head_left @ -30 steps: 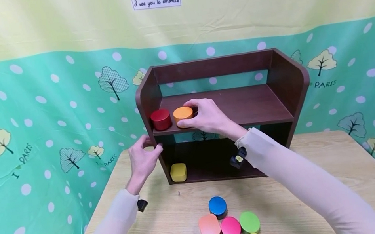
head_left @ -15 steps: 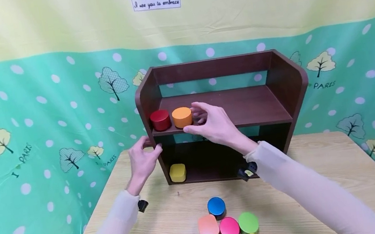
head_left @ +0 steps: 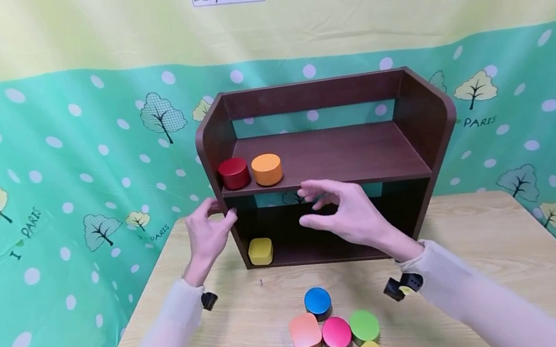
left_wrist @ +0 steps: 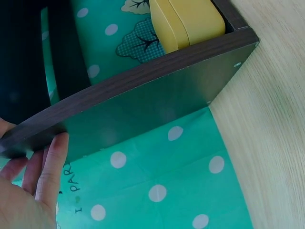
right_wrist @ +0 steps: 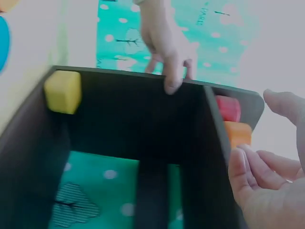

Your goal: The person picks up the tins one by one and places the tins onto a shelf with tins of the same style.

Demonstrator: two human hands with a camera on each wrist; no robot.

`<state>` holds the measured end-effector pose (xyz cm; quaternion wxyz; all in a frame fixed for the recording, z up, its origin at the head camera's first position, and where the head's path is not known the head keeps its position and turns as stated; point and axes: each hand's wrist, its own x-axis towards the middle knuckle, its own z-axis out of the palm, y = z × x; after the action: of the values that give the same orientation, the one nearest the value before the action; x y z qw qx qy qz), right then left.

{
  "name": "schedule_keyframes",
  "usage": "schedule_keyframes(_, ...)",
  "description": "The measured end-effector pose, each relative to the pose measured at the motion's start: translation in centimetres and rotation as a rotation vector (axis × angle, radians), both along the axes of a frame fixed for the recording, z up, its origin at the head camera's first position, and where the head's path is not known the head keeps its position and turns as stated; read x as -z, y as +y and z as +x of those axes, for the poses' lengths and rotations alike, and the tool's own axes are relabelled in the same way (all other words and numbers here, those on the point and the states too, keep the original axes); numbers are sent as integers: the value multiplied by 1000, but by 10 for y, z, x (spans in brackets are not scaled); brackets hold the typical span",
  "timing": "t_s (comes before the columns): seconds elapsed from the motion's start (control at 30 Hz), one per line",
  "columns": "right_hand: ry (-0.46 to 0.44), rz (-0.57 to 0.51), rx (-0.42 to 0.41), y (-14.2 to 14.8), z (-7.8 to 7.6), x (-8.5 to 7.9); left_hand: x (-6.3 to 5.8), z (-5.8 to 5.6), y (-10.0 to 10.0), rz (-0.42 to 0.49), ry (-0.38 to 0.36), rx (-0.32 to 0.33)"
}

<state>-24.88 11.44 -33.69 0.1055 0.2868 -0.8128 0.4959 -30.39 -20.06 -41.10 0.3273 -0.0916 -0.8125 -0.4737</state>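
Left hand (head_left: 207, 234) grips shelf (head_left: 339, 156) by its side — brace firmly; right hand (head_left: 349, 211) loose, empty — avoid nudging orange block (head_left: 267, 170).

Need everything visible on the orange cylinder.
The orange cylinder is short and squat, with a flat, round, lighter top and smooth, slightly shiny sides; it could be painted metal or plastic, I can't tell. It stands upright near the front edge of the upper shelf, right of the dark red cylinder, a narrow gap between them. Only the shelf touches it; the right hand is near but apart.
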Motion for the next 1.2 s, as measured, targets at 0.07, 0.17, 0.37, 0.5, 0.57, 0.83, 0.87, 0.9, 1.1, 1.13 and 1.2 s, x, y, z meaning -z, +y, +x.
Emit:
schedule_keyframes(0.07, -11, 9, -27, 5, 2, 12, -1, 0, 0, -3, -3, 3)
schedule_keyframes(0.17, -51, 35, -54, 13, 3, 32, -2, 1, 0, -3, -20, 1)
schedule_keyframes(0.37, -162, 96, -110, 26, 0, 66, -3, 3, 0, 0, -42, -1)
schedule_keyframes(0.5, -189, 130, -149, 30, -1, 86, -3, 3, 0, 0, -44, -5)
schedule_keyframes(0.57, -197, 146, -166, 31, -1, 96, -3, 4, 0, 3, -34, -3)
schedule_keyframes(0.83, -281, 195, -210, 34, -3, 128, -3, 4, 1, 4, -12, -3)
schedule_keyframes(0.87, -294, 198, -213, 34, -3, 131, -4, 4, 1, 4, -11, -3)
schedule_keyframes(0.9, -296, 209, -216, 34, -2, 134, -4, 4, 1, 4, -10, -3)
schedule_keyframes(1.1, -365, 198, -291, 34, 1, 147, -3, 4, 1, 3, -22, -11)
schedule_keyframes(1.13, -385, 194, -303, 33, 1, 149, -3, 4, 1, 3, -26, -12)
schedule_keyframes(1.2, -418, 196, -318, 33, 2, 152, -3, 5, 1, 4, -33, -13)
